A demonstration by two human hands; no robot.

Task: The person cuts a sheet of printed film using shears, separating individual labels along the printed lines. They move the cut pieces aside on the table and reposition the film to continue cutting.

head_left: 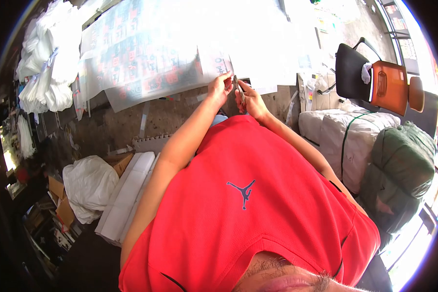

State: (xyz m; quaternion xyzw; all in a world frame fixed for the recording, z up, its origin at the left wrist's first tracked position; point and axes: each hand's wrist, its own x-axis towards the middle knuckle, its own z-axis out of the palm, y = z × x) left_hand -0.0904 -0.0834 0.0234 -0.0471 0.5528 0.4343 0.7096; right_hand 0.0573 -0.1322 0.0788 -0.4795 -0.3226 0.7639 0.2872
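My left hand (220,88) is closed at the near edge of a thin, whitish printed sheet (215,62), its fingertips pinched on the edge. Close beside it, my right hand (250,101) is wrapped around a pair of dark metal scissors (238,88), whose tips point up toward the sheet. Glare washes out much of the sheet, and the exact contact between the blades and it cannot be made out. More translucent sheets with red and dark print (146,68) spread over the table to the left of my hands.
Stacked white plastic material (44,73) hangs at the left. White bundles (126,194) and a white sack (90,185) lie lower left. To the right are an orange-and-black chair (389,87), a strapped white bale (355,141) and a green bundle (404,155).
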